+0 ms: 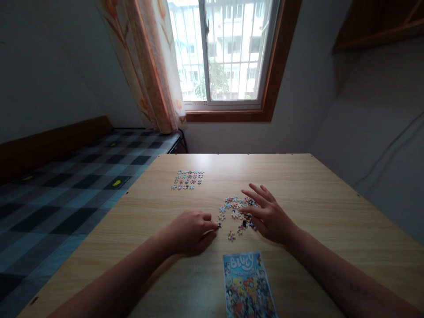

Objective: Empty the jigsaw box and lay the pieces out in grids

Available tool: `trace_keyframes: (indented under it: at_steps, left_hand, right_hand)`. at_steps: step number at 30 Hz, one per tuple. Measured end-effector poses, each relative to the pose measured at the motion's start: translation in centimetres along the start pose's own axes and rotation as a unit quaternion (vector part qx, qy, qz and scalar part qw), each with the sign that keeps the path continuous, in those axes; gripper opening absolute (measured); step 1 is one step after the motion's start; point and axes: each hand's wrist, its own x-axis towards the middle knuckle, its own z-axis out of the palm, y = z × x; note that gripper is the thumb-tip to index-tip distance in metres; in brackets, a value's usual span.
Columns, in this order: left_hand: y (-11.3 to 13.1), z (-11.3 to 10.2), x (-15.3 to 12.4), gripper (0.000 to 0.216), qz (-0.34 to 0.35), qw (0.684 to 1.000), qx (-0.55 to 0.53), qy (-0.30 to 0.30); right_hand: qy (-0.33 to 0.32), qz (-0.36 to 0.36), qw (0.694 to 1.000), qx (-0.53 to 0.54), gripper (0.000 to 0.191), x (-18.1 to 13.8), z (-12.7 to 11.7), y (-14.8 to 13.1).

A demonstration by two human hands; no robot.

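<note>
The left hand (192, 232) has its thumb and forefinger drawn close together at a small dark puzzle piece (219, 225) on the near left edge of the loose pile; whether they pinch it or only press it against the wood, I cannot tell. The right hand (273, 216) is spread, fingers apart, over the right side of the pile — nothing shows clamped in it, though its fingertips are so near the loose pieces (234, 203) that contact is hard to judge.

The pile lies around the middle of the table (298, 181), between the two hands, with one stray piece (231, 236) on its near side. Farther off to the left, more pieces stand in four spaced rows (190, 176), the nearest row shorter than the rest. Just in front of the person lies a picture sheet or box (248, 285) lettered "BLUEY", with a crowded printed scene.

The step in hand looks like picking single pieces out of the heap. As I judge it, the next move calls for a firm fingertip hold on the dark piece — by its edge, clear of its neighbours — while the right hand keeps light, so as not to scatter the heap.
</note>
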Motion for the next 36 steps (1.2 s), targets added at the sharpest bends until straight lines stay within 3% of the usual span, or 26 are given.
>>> trace_keyframes:
  at_steps: [4, 7, 13, 24, 36]
  left_hand:
    - [-1.4, -0.8, -0.9, 0.032, -0.113, 0.991, 0.058, -0.041]
    - [-3.0, -0.4, -0.9, 0.03, -0.225, 0.97, 0.092, -0.025]
    - [-5.6, 1.4, 0.6, 0.047, -0.314, 0.944, 0.097, -0.006]
    - [-5.7, 1.7, 1.2, 0.051, -0.361, 0.927, 0.106, -0.008]
    - [-6.1, 2.1, 1.2, 0.049, -0.351, 0.932, 0.092, 0.021]
  right_hand:
    - [0.042, 0.016, 0.999, -0.012, 0.032, -0.1, 0.4, 0.5]
    - [0.051, 0.018, 0.998, -0.015, 0.033, 0.0, 0.5, 0.5]
    - [0.052, 0.019, 0.998, -0.015, 0.032, 0.1, 0.7, 0.5]
    - [0.056, 0.014, 0.998, -0.006, 0.031, 0.2, 0.9, 0.5]
    - [0.052, 0.022, 0.998, -0.002, 0.028, 0.3, 1.0, 0.6]
